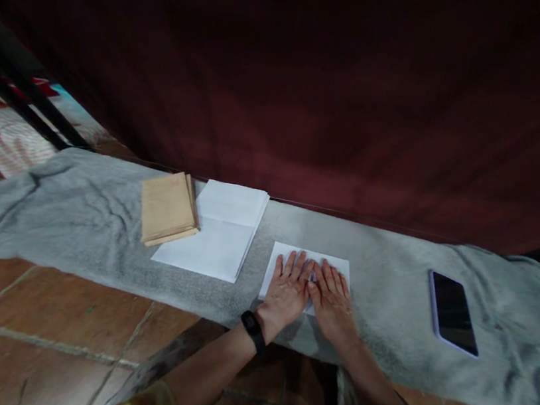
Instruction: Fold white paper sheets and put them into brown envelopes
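A small white sheet of paper (342, 264), apparently folded, lies on the grey cloth in front of me. My left hand (287, 292) rests flat on its left half with the fingers stretched out. Beside it my right hand (333, 305) presses flat on the right half, and the two hands meet near the middle of the paper. Most of the paper's centre is hidden under them. Left of my hands lies a stack of larger white paper sheets (224, 243) with a crease across the top one. Several brown envelopes (168, 208) lie partly over that stack's left side.
A grey cloth (96, 225) covers the long narrow surface and is wrinkled at both ends. A phone (454, 313) with a dark screen lies on the right. A dark red curtain (314, 101) hangs right behind the surface. Brown floor tiles (56, 327) show below.
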Motion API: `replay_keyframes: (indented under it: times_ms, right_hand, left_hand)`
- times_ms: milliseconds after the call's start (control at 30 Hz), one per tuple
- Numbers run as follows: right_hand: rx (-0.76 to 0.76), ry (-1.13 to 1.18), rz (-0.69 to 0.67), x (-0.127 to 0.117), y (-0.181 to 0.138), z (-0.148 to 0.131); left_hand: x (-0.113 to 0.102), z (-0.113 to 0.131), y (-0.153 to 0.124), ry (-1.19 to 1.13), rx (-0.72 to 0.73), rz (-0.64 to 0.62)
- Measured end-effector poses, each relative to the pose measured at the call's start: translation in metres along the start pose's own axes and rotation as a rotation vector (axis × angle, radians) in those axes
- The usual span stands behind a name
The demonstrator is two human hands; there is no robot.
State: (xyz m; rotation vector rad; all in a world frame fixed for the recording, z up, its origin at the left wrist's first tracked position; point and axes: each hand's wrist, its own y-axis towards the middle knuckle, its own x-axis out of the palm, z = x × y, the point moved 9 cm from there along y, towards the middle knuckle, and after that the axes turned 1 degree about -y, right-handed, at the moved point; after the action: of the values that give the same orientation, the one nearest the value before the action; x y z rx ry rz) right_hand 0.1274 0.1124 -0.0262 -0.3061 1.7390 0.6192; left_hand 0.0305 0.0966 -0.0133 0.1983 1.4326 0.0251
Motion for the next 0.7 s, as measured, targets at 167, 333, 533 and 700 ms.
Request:
replay_keyframes:
  times_ms: [167, 333, 533, 700]
  right_hand:
    - [0.007, -0.013, -0.003, 0.0, -0.001, 0.002]
    - [0.017, -0.028, 0.014, 0.001, -0.004, 0.011]
    - [0.038, -0.068, 0.027, -0.002, -0.004, 0.016]
    - [0.067, -0.077, 0.043, -0.004, -0.002, 0.018]
  left_hand:
    - [-0.003, 0.001, 0.001, -0.029, 0.0, -0.015]
    - [-0.004, 0.001, 0.0, -0.031, 0.004, -0.006]
    - [-0.004, -0.003, -0.001, -0.045, 0.007, 0.009]
    - [-0.004, -0.017, -0.003, -0.028, -0.033, 0.014]
